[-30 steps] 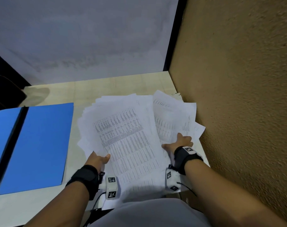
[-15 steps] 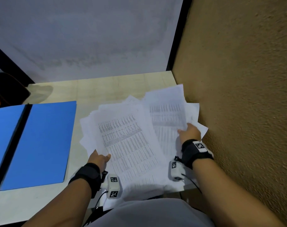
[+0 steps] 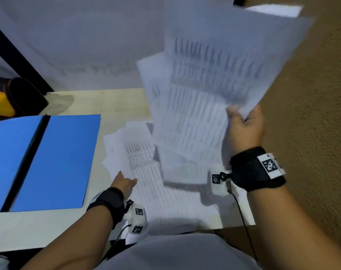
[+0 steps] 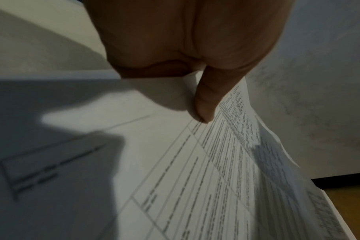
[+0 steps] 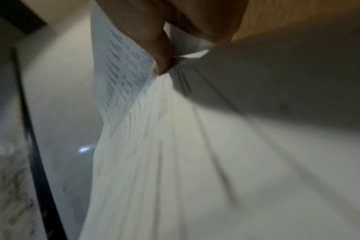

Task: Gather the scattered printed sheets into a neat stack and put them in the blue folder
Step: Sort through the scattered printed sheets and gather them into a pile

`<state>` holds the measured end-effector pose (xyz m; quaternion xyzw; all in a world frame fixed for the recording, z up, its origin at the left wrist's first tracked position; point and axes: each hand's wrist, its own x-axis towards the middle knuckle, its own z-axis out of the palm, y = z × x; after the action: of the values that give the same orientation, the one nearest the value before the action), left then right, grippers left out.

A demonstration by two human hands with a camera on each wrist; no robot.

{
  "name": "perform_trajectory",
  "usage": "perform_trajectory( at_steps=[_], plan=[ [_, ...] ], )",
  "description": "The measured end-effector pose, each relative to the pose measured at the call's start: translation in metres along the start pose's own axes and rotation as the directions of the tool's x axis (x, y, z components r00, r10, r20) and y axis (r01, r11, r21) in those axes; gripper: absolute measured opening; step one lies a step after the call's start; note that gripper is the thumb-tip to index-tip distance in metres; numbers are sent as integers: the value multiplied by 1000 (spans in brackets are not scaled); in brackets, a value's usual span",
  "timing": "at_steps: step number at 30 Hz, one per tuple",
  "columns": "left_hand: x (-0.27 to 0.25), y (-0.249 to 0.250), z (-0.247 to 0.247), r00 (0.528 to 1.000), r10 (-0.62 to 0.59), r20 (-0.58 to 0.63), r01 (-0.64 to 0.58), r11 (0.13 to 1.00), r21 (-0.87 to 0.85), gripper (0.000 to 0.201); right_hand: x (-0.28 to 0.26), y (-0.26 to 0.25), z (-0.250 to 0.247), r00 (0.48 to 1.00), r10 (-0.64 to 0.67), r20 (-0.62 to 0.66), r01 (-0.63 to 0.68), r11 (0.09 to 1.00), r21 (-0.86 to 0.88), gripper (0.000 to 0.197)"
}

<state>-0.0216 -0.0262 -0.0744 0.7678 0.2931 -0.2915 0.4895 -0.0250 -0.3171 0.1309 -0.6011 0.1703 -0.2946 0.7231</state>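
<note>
One open blue card folder lies flat at the left, white printed paper sheets too blurry to count fan upward at upper right, pinched by the right hand, while the left hand pinches table sheets.

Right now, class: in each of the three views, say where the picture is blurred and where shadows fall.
Head view: the raised sheets in the right hand smear with motion; the blue folder stays sharp. Left wrist view: the left hand casts a dark shadow across the table sheets. Right wrist view: nearly all blurred, the paper's right side shaded.
</note>
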Motion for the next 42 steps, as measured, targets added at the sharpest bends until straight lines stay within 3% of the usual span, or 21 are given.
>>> perform_trajectory(
  at_steps=[2,4,8,10,12,14,18,20,23,28,30,32,34,36,37,39,40,42],
  plan=[
    [2,-3,-1,1000,26,0,-26,1000,-3,65,-3,33,6,980,182,83,-165,970,-179,35],
    [-6,1,0,999,43,19,-43,999,-20,53,-7,69,4,935,333,117,-264,880,-396,36],
    [-18,12,2,999,-21,-41,22,999,35,68,-26,132,-3,826,535,177,-239,617,-750,42],
    [-25,14,2,999,-1,-43,2,999,32,73,-36,148,-1,800,577,165,-267,589,-763,46],
    [-28,12,3,998,57,-13,-57,998,12,71,-43,154,2,813,556,174,-253,605,-755,51],
    [-27,9,3,997,77,-7,-77,996,38,62,-46,157,0,822,539,183,-234,613,-754,42],
    [-28,12,3,998,48,-29,-47,999,21,62,-38,165,-11,798,570,196,-138,488,-862,14],
    [-27,13,2,999,19,-34,-17,999,50,64,-30,168,-19,795,584,168,-139,444,-885,27],
    [-25,14,0,999,13,-38,-10,996,93,62,-23,166,-28,783,599,168,-106,394,-913,26],
    [-28,19,4,999,10,-47,-6,997,78,63,-24,159,-28,680,669,300,45,371,-928,30],
    [-30,22,7,998,14,-64,-9,997,78,62,-32,160,-22,650,692,315,-9,420,-907,56],
    [-31,22,10,997,49,-61,-47,998,28,72,-37,163,-14,644,711,283,-82,432,-898,65],
    [-33,18,12,995,92,-24,-94,990,-103,88,-41,168,-5,667,697,265,-20,372,-928,55],
    [-33,14,13,990,140,-18,-141,975,-172,65,-43,176,-3,691,680,245,-9,346,-938,48],
    [-32,12,13,985,170,-29,-173,967,-188,56,-42,178,-5,719,661,212,-63,366,-928,47],
    [-33,13,9,975,212,-66,-221,956,-194,53,-34,179,-15,801,599,7,-302,414,-859,53],
    [-32,13,7,973,218,-82,-231,950,-209,54,-28,178,-23,821,549,-157,-410,375,-831,60],
    [-33,17,2,973,212,-95,-230,937,-263,54,-18,171,-38,756,479,-447,-576,161,-802,81]
  ],
)
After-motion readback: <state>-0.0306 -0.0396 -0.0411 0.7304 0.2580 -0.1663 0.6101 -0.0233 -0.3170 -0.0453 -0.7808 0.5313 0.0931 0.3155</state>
